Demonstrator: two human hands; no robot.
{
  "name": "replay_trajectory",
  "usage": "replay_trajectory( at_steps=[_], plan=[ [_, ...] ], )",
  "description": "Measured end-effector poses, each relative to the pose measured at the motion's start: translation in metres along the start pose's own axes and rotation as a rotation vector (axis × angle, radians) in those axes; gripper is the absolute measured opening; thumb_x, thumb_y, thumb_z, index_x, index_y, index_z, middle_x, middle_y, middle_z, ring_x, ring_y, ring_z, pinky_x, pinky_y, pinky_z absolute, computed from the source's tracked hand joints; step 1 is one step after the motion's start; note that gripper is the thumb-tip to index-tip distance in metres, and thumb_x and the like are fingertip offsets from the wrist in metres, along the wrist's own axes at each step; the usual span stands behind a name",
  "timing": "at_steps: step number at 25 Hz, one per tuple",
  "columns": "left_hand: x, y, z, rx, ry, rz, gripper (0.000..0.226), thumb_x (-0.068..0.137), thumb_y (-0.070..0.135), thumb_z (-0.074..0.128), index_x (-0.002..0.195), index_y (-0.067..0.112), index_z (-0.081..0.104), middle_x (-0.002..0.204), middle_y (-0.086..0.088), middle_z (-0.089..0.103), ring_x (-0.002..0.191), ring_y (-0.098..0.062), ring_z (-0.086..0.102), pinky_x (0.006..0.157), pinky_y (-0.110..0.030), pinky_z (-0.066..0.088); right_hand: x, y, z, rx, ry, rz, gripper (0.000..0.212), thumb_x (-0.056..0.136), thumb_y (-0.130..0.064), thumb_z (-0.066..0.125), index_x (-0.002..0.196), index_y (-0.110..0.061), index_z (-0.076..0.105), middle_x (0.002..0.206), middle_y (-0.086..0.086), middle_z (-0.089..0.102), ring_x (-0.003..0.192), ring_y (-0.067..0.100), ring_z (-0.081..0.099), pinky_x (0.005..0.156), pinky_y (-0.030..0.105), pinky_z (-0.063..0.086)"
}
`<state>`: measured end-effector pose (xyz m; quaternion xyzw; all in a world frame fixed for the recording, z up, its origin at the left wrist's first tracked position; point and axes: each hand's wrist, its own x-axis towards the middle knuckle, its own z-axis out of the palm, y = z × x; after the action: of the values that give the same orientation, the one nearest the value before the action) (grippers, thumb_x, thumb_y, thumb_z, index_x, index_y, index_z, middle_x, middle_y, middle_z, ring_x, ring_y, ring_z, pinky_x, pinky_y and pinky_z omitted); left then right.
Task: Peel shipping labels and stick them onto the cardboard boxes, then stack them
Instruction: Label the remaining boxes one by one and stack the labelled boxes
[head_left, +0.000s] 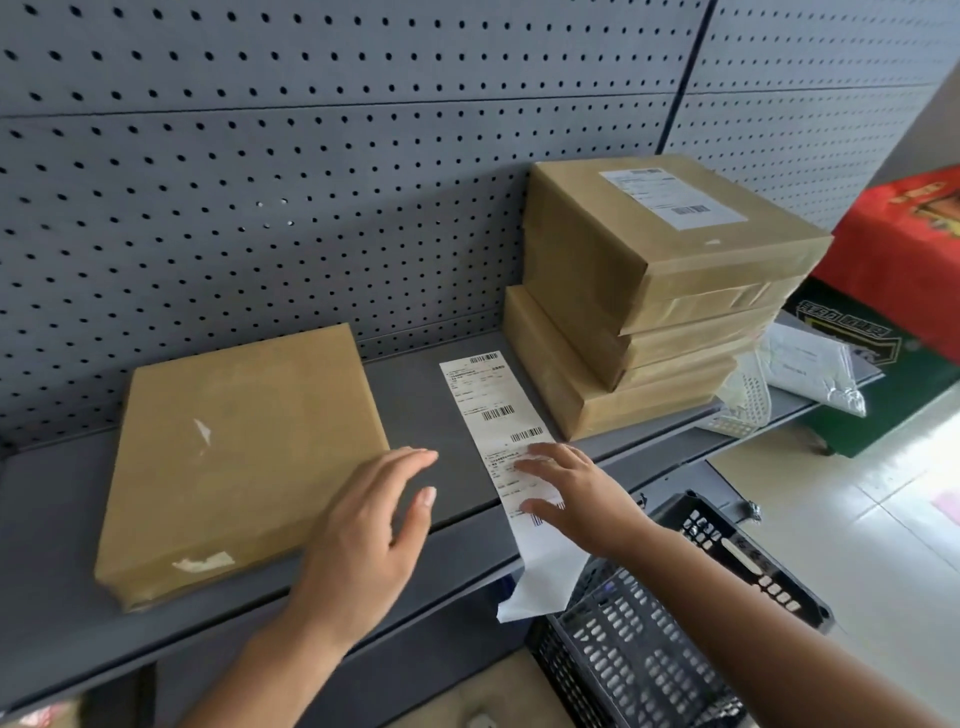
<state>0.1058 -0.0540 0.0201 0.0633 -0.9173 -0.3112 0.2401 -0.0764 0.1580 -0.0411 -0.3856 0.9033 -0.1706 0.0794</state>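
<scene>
A flat cardboard box (239, 457) with no label lies on the left of the grey shelf (62, 597). A long strip of shipping labels (493, 410) lies to its right and hangs over the shelf's front edge. My right hand (576, 493) rests flat on the strip's near part, fingers spread. My left hand (374, 535) hovers open between the box and the strip, holding nothing. A stack of three cardboard boxes (654, 291) stands at the right; the top one carries a white label (672, 197).
A grey pegboard wall (260, 182) backs the shelf. A dark plastic crate (675, 623) stands below the shelf's front edge. Peeled backing paper and a plastic bag (800, 374) lie right of the stack. A red and green carton (893, 291) stands at the far right.
</scene>
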Motion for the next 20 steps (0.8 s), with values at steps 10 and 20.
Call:
replay_trajectory(
  at_steps=[10, 20],
  plan=[
    [0.0, 0.012, 0.051, -0.199, -0.273, -0.247, 0.017, 0.098, 0.038, 0.057, 0.105, 0.028, 0.069, 0.093, 0.016, 0.074, 0.088, -0.002, 0.069, 0.079, -0.033, 0.057, 0.012, -0.001, -0.008, 0.031, 0.072, 0.04, 0.04, 0.089, -0.058, 0.058, 0.122, -0.038, 0.069, 0.129, -0.012, 0.059, 0.12, 0.015, 0.053, 0.099, 0.039, 0.047],
    [0.039, 0.019, 0.07, -0.541, -0.242, -0.584, 0.024, 0.089, 0.029, 0.075, 0.111, 0.021, 0.07, 0.1, 0.006, 0.074, 0.088, -0.011, 0.069, 0.081, -0.027, 0.057, 0.031, -0.014, -0.043, 0.233, 0.237, 0.013, 0.042, 0.087, -0.056, 0.064, 0.119, -0.031, 0.071, 0.109, -0.012, 0.063, 0.104, 0.014, 0.059, 0.088, 0.036, 0.051]
  ],
)
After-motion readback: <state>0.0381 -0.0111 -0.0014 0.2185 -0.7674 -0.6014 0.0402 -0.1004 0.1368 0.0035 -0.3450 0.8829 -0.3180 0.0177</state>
